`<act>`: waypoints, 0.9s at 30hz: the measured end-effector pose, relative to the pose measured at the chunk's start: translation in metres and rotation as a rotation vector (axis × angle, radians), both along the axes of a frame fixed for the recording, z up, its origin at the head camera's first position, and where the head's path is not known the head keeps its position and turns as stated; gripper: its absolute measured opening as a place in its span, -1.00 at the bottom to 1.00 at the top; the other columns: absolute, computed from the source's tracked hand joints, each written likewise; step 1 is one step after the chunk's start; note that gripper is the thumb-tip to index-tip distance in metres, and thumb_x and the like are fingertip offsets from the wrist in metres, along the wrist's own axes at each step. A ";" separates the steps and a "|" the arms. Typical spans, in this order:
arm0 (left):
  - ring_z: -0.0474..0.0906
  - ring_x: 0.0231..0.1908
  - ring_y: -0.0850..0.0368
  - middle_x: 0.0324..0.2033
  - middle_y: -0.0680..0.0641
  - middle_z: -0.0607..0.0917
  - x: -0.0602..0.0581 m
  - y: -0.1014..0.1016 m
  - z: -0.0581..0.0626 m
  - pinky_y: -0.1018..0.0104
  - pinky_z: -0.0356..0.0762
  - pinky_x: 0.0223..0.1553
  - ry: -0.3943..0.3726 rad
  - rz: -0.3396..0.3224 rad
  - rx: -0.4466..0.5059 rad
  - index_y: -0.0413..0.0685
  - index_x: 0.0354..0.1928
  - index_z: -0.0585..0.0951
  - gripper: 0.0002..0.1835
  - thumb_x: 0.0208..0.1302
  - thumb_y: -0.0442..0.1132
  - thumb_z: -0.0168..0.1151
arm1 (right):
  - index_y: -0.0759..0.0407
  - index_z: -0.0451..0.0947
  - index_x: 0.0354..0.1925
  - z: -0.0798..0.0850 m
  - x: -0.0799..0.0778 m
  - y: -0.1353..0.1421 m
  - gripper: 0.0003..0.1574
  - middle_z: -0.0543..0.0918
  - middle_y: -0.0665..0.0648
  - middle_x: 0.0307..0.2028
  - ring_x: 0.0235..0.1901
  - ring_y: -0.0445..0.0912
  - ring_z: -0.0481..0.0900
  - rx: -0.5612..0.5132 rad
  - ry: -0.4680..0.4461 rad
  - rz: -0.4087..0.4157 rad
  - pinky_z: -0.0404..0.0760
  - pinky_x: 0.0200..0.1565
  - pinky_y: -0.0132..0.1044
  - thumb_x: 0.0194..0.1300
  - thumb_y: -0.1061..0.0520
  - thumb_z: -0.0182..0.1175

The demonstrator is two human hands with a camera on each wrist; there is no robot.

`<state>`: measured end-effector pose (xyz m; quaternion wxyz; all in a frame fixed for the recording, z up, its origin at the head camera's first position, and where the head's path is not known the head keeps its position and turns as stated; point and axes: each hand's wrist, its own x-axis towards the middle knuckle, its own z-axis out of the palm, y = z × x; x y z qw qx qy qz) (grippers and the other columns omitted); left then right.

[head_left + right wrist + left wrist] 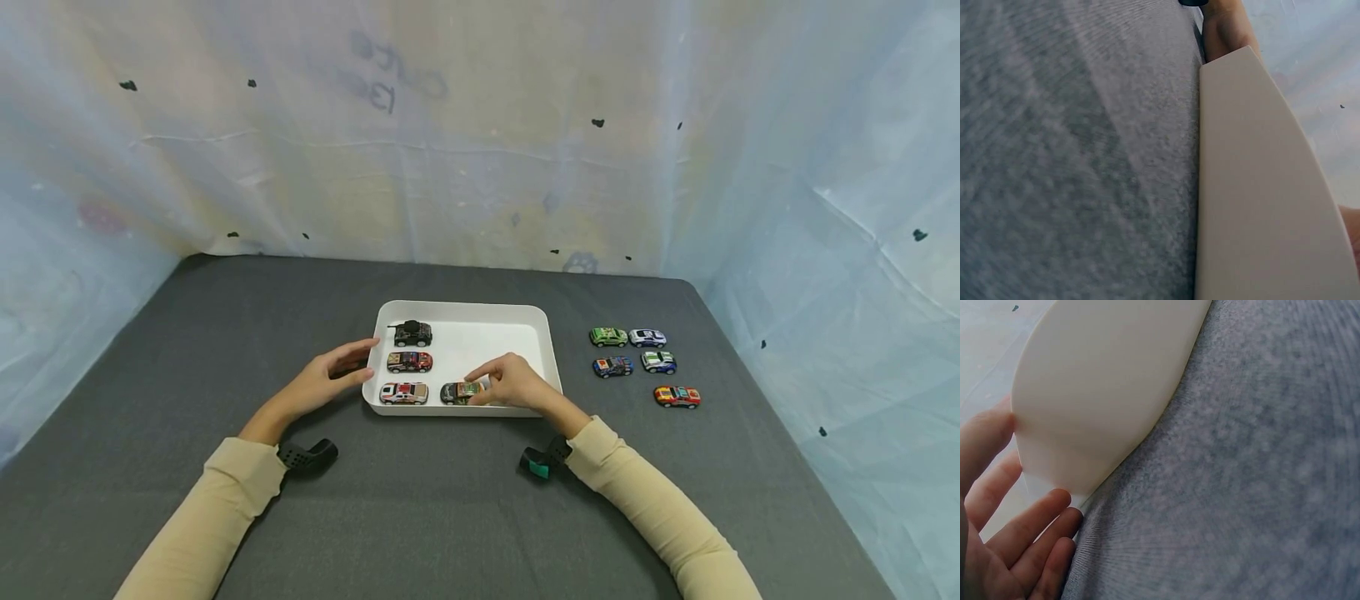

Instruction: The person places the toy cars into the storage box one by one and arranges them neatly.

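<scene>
A white tray (487, 321) lies on the grey cloth, with toy cars in its left part. My right hand (513, 383) reaches over the tray's front wall and pinches a dark multicoloured toy car (459, 393) near the tray floor. In the right wrist view the wall (1260, 181) hides most of that hand. Fingers of my left hand (330, 379) rest against the tray's left side, loosely spread; the left wrist view shows fingertips (1057, 499) at its outer wall. Left of the pinched car are a white-and-red car (403, 393), a red-and-black car (409, 362) and a black tank-like toy (412, 334).
Right of the tray, several toy cars sit on the cloth: a green car (608, 337), a white-and-purple car (647, 337), a blue car (612, 367), a white-and-green car (658, 362) and a red-and-yellow car (677, 397). A pale curtain (465, 167) hangs behind the table.
</scene>
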<state>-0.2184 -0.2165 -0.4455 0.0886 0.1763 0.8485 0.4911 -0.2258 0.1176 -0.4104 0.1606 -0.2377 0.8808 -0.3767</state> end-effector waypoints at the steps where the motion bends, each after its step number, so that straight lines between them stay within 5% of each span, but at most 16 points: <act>1: 0.26 0.38 -0.26 0.45 -0.20 0.24 0.000 0.000 0.000 -0.25 0.25 0.35 -0.002 0.000 0.000 0.07 0.45 0.24 -0.37 0.40 -0.06 0.14 | 0.25 0.70 -0.07 0.001 0.000 0.001 -0.56 0.19 -0.14 -0.86 -0.78 -0.29 0.03 -0.009 0.003 -0.009 0.10 -0.63 -0.47 0.03 0.15 0.46; 11: 0.28 0.36 -0.26 0.45 -0.21 0.25 0.000 0.001 0.001 -0.26 0.27 0.33 -0.005 0.009 -0.015 0.09 0.46 0.22 -0.35 0.39 -0.04 0.14 | 0.30 0.67 -0.05 0.014 0.007 0.021 -0.57 0.21 -0.11 -0.83 -0.79 -0.29 0.09 -0.137 0.099 -0.039 0.18 -0.62 -0.46 0.10 0.15 0.42; 19: 0.28 0.36 -0.26 0.44 -0.21 0.25 0.000 0.000 0.000 -0.25 0.29 0.32 0.000 0.002 -0.023 0.08 0.46 0.21 -0.35 0.40 -0.03 0.13 | 0.38 0.62 0.01 0.032 0.008 0.046 -0.56 0.29 -0.10 -0.77 -0.75 -0.32 0.08 -0.201 0.051 -0.021 0.15 -0.59 -0.46 0.19 0.18 0.34; 27: 0.32 0.35 -0.23 0.43 -0.19 0.28 -0.002 -0.001 -0.002 -0.24 0.32 0.30 -0.004 0.007 -0.021 0.09 0.47 0.21 -0.33 0.38 -0.01 0.15 | 0.35 0.60 0.05 0.044 0.010 0.073 -0.58 0.35 -0.08 -0.72 -0.69 -0.29 0.14 -0.241 0.045 -0.110 0.21 -0.55 -0.44 0.22 0.22 0.30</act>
